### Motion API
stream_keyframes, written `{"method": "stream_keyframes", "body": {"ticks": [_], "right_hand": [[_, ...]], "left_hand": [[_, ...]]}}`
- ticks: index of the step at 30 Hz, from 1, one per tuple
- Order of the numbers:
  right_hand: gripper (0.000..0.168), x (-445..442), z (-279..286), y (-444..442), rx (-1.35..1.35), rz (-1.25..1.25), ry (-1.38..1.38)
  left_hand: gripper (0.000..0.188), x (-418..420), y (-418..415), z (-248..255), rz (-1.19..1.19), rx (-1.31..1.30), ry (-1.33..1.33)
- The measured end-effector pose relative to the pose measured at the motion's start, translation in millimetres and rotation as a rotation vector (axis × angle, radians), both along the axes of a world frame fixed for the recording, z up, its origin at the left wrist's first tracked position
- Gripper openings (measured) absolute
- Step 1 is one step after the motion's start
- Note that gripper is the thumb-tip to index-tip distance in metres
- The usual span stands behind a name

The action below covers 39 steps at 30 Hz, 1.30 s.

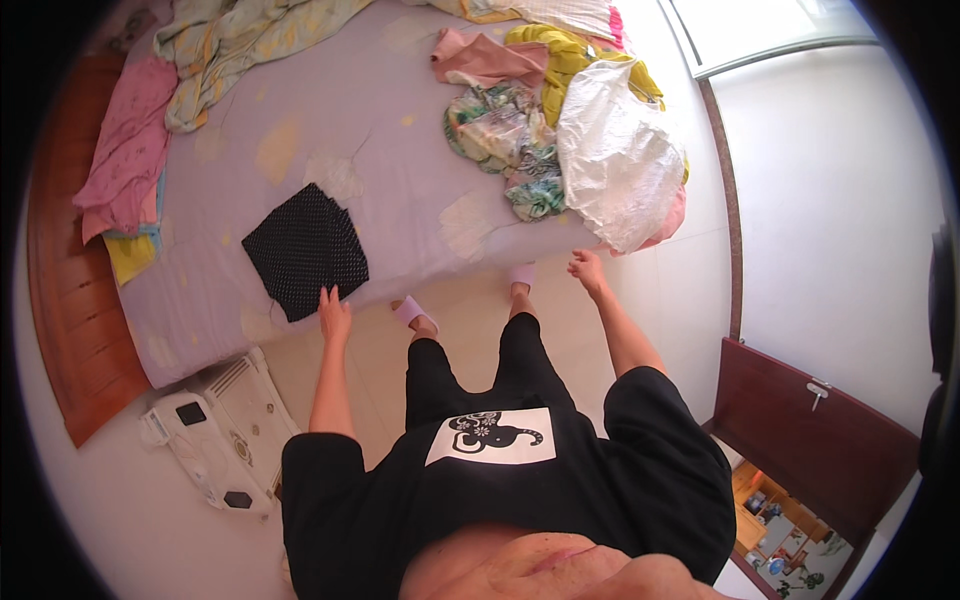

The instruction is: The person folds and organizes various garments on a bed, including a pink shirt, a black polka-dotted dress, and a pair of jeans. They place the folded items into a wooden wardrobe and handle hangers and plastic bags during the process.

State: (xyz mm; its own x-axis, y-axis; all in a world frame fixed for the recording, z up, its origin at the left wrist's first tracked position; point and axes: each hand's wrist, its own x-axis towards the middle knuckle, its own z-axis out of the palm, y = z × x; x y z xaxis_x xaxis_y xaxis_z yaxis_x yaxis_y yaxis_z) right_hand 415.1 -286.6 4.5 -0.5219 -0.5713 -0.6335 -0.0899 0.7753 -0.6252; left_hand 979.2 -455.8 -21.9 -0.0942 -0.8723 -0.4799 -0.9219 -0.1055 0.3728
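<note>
My left hand (334,313) reaches to the near edge of the bed, its fingertips over the lower edge of a folded black cloth (304,244) with small white dashes. Whether they press on the cloth is hard to tell. Off to the other side, my right hand (587,270) hangs in the air with loosely bent fingers and holds nothing. Closest to it is a crinkled white garment (622,157) on the bed's right corner. Beside that lie a crumpled green floral cloth (499,135), a salmon-pink cloth (487,58) and a mustard-yellow garment (559,56).
The bed (397,180) has a lilac sheet and a wooden headboard (79,300). Pink clothing (135,150) lies beside the headboard, a patterned quilt (240,45) farther back. A white nightstand (244,412) stands left; a dark red door (814,405) is at right.
</note>
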Motion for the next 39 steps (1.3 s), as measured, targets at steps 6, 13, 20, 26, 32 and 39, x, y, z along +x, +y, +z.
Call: {"method": "stream_keyframes", "body": {"ticks": [6,13,20,26,32,39], "right_hand": [[0.030,-112,4,-70,-0.290,-0.090,0.127],[0.023,-276,5,-189,-0.421,0.136,0.586],[0.032,-410,-12,-299,-0.296,0.389,0.894],[0.023,-423,-49,-336,-0.085,0.593,1.160],[0.011,-391,13,-325,-0.542,0.550,1.202],[0.027,-323,96,-258,-0.800,0.616,1.146]], "left_hand": [[0.035,-60,54,26,0.100,-0.014,0.001],[0.027,-211,151,47,0.006,-0.050,-0.013],[0.025,-415,92,124,-0.234,0.058,0.343],[0.024,-495,17,139,-0.228,-0.042,0.422],[0.022,-536,-28,161,-0.162,-0.069,0.474],[0.032,-627,-98,184,-0.177,-0.412,0.607]]}}
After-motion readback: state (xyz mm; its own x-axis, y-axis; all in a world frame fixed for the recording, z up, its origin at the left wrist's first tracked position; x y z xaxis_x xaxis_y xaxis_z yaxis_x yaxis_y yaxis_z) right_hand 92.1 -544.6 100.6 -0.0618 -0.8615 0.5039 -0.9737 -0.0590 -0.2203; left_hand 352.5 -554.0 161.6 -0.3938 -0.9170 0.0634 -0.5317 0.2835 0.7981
